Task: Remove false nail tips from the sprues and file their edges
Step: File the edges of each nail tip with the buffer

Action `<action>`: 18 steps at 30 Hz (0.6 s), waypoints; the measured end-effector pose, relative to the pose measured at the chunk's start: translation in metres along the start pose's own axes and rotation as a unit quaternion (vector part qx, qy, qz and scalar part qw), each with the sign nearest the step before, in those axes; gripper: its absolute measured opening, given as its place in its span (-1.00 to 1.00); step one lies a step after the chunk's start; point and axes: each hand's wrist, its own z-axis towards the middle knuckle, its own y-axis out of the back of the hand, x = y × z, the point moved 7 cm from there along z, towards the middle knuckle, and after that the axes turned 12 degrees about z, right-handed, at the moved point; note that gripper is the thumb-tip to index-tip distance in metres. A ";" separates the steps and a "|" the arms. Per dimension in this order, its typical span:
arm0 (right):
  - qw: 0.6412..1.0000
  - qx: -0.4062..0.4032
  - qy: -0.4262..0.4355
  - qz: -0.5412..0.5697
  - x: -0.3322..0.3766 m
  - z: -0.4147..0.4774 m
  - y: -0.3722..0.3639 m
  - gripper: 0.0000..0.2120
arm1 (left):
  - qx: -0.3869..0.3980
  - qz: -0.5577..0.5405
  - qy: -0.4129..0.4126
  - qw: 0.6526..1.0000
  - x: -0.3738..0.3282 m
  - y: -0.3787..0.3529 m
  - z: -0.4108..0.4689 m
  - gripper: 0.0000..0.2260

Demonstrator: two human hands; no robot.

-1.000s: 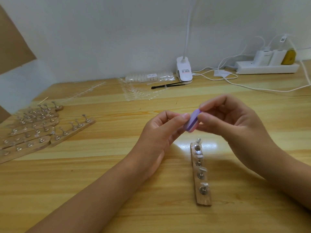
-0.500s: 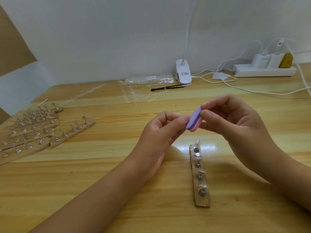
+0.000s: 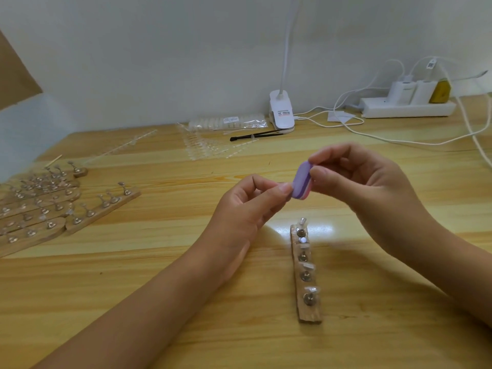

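Nail tips [image 3: 312, 289] that show plainly sit on the metal stands [image 3: 308, 298] of a wooden strip [image 3: 308, 314]. The strip lies on the table [image 3: 159, 288] at six o'clock from the hands, set close below them, I judge, so that each finished piece can go straight onto a stand. Above it the right hand [image 3: 372, 190] grips a purple file block [image 3: 300, 182] between thumb and forefinger, tilted on edge so that its lower end meets the left fingers [image 3: 282, 188]. The left hand [image 3: 247, 211] has thumb and forefinger pinched together right against that end. I take what they hold to be a single nail tip, too small and clear to make out; the pose suits one held up for edge filing. Both hands hover clear of the table, which leaves the wrists free for short strokes. At twelve o'clock, well apart, lie the clear sprues [image 3: 202, 149], probably the supply for the next tip. At nine o'clock more strips [image 3: 40, 217] with stands are crowded side by side, out of the working space. A clip lamp [image 3: 281, 113] stands at the far edge, and a bright glare lies on the table just beside the strip's top end.
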 end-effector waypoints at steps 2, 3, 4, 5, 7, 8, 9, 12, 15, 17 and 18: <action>0.999 0.021 -0.015 -0.019 0.000 0.000 -0.001 -0.78 | -0.001 0.020 0.000 1.000 0.002 0.000 0.000 -0.86; 0.999 0.034 -0.024 -0.032 -0.001 0.000 -0.002 -0.77 | -0.002 0.028 0.000 1.000 0.002 0.000 -0.001 -0.88; 0.998 0.039 -0.026 -0.038 0.000 0.000 -0.002 -0.77 | -0.004 0.034 0.001 0.999 0.002 0.000 -0.001 -0.88; 0.999 0.034 -0.021 -0.036 0.001 0.001 0.000 -0.77 | -0.005 0.039 0.002 0.999 0.003 0.000 -0.001 -0.88; 0.999 0.020 -0.010 -0.024 0.003 0.002 0.004 -0.78 | -0.007 0.039 0.006 0.999 0.004 0.000 0.000 -0.88; 0.999 0.025 -0.014 -0.022 0.002 0.002 0.003 -0.77 | -0.008 0.036 0.005 0.999 0.004 0.000 0.000 -0.87; 0.999 0.036 -0.024 -0.023 0.000 0.001 0.001 -0.77 | -0.006 0.031 0.002 0.999 0.003 0.000 0.000 -0.87; 0.998 0.045 -0.026 -0.029 -0.003 -0.001 -0.003 -0.76 | 0.001 0.015 -0.005 1.000 0.002 0.000 -0.001 -0.89; 0.999 0.025 -0.010 -0.016 0.000 0.000 -0.001 -0.77 | 0.001 0.018 -0.006 1.000 0.001 0.001 0.000 -0.88; 0.998 0.049 -0.030 -0.021 -0.003 0.000 -0.004 -0.76 | 0.001 0.026 -0.010 1.000 0.001 0.000 -0.001 -0.87; 0.998 0.050 -0.031 -0.023 -0.003 0.000 -0.004 -0.76 | -0.001 0.029 -0.009 1.000 0.001 0.000 -0.001 -0.86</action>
